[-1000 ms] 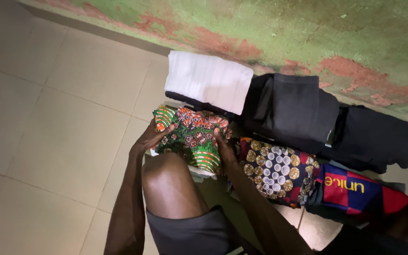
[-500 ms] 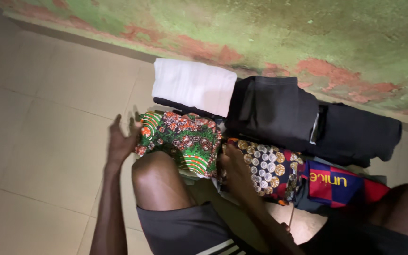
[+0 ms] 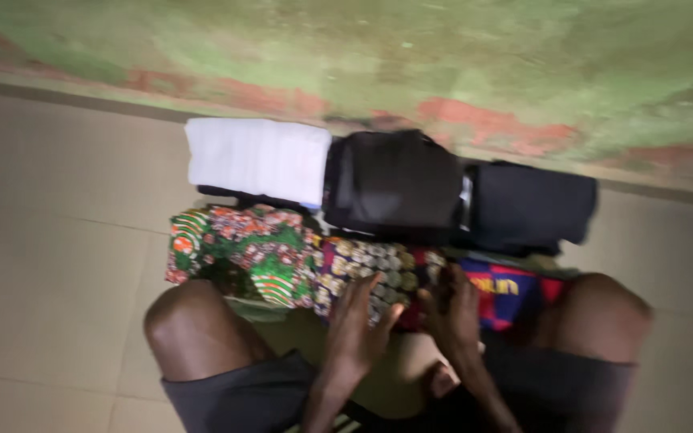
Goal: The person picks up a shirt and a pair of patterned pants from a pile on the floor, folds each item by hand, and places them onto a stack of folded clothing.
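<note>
Your left hand [image 3: 354, 325] and right hand [image 3: 452, 313] lie between your two knees, which fence them in on either side. Directly ahead, the circle-print cloth [image 3: 370, 269] blocks the way, packed against the green-print cloth [image 3: 234, 252] on its left and the red-and-blue jersey [image 3: 507, 289] on its right. Behind those, the white folded cloth [image 3: 258, 159] and two black folded garments [image 3: 395, 183] sit tight against the wall [image 3: 443, 64]. Open tiled floor [image 3: 50, 240] lies to your left, and more beyond your right knee.
</note>
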